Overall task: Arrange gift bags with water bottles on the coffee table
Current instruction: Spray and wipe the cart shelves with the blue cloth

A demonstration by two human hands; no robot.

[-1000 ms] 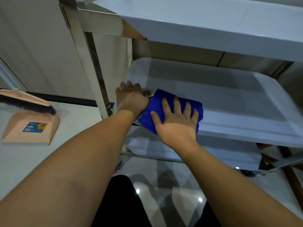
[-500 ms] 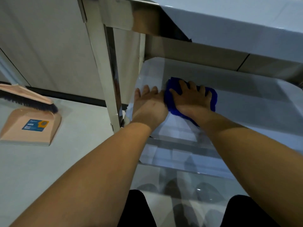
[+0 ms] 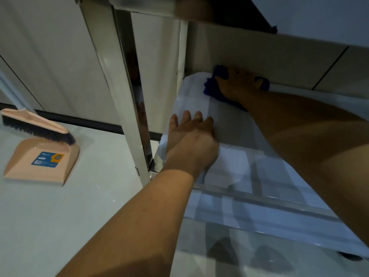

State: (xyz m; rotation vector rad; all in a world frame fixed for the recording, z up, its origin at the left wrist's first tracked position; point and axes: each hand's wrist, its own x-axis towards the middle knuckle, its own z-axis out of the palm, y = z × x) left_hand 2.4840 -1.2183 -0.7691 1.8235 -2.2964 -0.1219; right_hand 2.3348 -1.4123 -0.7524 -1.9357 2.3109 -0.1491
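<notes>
The right hand [image 3: 237,84] lies flat, fingers spread, pressing a blue cloth [image 3: 211,86] against the shelf's [image 3: 249,160] back edge, where wall meets shelf; the cloth is mostly hidden beneath it. The left hand [image 3: 191,140] rests open, holding nothing, near the shelf's left edge, just right of a metal post [image 3: 127,92]. Bare shelf stretches rightward of both. Gift bags and bottles aren't visible. A dustpan [image 3: 42,162] and brush [image 3: 38,126] sit on the floor, far left

Two hands, left hand [image 3: 189,140] and right hand [image 3: 237,86], one blue cloth [image 3: 211,86], one dustpan [image 3: 42,162], one brush [image 3: 36,126], one metal shelving unit [image 3: 127,76]
</notes>
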